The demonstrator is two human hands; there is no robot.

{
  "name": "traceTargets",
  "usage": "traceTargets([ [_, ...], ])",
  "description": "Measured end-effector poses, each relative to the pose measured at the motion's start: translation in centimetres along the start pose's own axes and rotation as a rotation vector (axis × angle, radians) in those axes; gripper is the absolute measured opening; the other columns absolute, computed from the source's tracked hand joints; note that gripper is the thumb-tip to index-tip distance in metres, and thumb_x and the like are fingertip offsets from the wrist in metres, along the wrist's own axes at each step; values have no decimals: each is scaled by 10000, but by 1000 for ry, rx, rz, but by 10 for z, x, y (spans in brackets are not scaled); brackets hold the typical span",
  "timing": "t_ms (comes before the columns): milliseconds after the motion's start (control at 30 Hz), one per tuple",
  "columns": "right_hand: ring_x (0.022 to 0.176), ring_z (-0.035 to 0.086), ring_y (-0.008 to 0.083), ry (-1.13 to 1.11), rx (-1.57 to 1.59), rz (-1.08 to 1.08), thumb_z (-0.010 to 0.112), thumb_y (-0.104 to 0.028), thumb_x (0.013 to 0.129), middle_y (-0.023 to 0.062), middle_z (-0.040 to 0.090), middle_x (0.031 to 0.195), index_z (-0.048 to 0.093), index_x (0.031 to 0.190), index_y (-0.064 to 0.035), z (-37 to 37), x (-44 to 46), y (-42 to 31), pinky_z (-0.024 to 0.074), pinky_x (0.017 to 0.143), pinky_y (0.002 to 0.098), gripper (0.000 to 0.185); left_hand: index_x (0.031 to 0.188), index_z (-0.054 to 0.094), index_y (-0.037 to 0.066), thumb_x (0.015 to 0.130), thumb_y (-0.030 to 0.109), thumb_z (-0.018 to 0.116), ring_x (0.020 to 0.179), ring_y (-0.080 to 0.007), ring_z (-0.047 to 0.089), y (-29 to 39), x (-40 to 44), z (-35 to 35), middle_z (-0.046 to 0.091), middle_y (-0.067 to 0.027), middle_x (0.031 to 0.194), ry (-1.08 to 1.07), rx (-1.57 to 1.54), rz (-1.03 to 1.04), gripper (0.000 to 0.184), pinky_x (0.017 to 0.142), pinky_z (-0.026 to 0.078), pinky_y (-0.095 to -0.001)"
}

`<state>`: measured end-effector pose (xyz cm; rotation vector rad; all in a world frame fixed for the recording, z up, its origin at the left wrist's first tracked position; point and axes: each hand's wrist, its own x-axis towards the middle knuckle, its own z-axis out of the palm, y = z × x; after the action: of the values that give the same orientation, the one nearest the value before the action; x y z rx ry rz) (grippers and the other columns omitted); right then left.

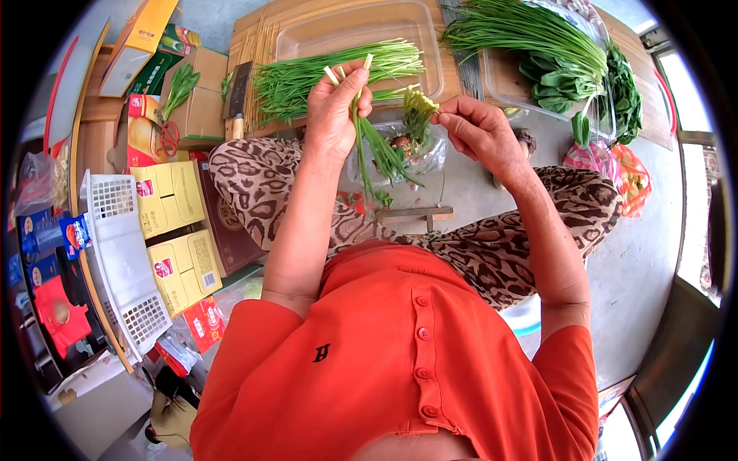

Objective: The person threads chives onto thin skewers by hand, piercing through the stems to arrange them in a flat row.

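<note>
My left hand (336, 107) is closed around a small bunch of garlic chives (378, 154), with the pale stem ends up and the green leaves hanging down. My right hand (480, 132) pinches thumb and forefinger together beside a yellowish-green clump of greens (420, 111); whatever is between the fingertips is too small to make out. Just beyond my left hand, more cut chives (300, 81) lie in and over a clear plastic tray (361, 17). Below the hands, a clear plastic bag (434, 154) holds scraps.
A cleaver (240, 92) lies left of the chives. At the right, a second clear tray (500, 81) carries long chives (538, 34) and leafy greens (565, 81). Red scissors (170, 138), yellow boxes (169, 196) and a white basket (127, 253) are on the left. A small wooden stool (415, 213) stands between the knees.
</note>
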<state>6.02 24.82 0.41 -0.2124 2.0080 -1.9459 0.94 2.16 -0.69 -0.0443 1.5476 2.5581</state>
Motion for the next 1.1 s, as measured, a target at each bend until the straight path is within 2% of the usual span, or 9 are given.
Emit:
traceTargets([
  [133, 497, 393, 27, -5, 26, 6, 546, -140, 932, -49, 455, 572, 623, 916, -16, 2, -1, -1, 311, 450, 200, 147, 984, 602, 23, 863, 109, 645, 558, -89, 471, -2, 0, 0, 547, -9, 750, 21, 60, 62, 154, 483, 351, -228],
  [267, 483, 395, 27, -3, 55, 21, 551, -137, 929, -46, 460, 568, 619, 914, -10, 6, -2, 0, 307, 440, 200, 145, 958, 597, 12, 856, 74, 650, 556, -61, 464, -5, -3, 6, 557, -7, 755, 98, 245, 227, 131, 478, 346, -200],
  [333, 445, 363, 16, 1, 50, -1, 529, -159, 949, -45, 448, 563, 600, 969, -24, 8, -2, 3, 263, 395, 178, 154, 952, 596, 9, 853, 62, 652, 554, -51, 460, -7, -2, 8, 560, -6, 754, 113, 287, 278, 125, 475, 344, -189],
  [400, 462, 379, 21, 6, 65, 16, 538, -152, 940, -45, 453, 562, 609, 949, -13, 9, -4, -2, 286, 418, 191, 156, 944, 594, 6, 848, 44, 655, 549, -36, 451, -9, -1, 9, 561, 0, 747, 146, 361, 351, 119, 466, 343, -178],
  [500, 477, 393, 25, 5, 85, 33, 546, -147, 932, -45, 458, 563, 620, 934, -1, 9, -5, -5, 308, 440, 203, 164, 884, 611, 33, 840, 25, 657, 579, -13, 451, -10, -2, 11, 559, 41, 724, 153, 348, 370, 64, 499, 375, -166],
  [1100, 482, 393, 29, -13, 79, 43, 539, -156, 935, -41, 465, 582, 613, 950, 6, 10, -6, -7, 315, 448, 211, 179, 887, 611, 33, 834, 6, 660, 622, -5, 450, -14, -3, 10, 559, 47, 742, 159, 366, 396, 77, 529, 377, -158],
])
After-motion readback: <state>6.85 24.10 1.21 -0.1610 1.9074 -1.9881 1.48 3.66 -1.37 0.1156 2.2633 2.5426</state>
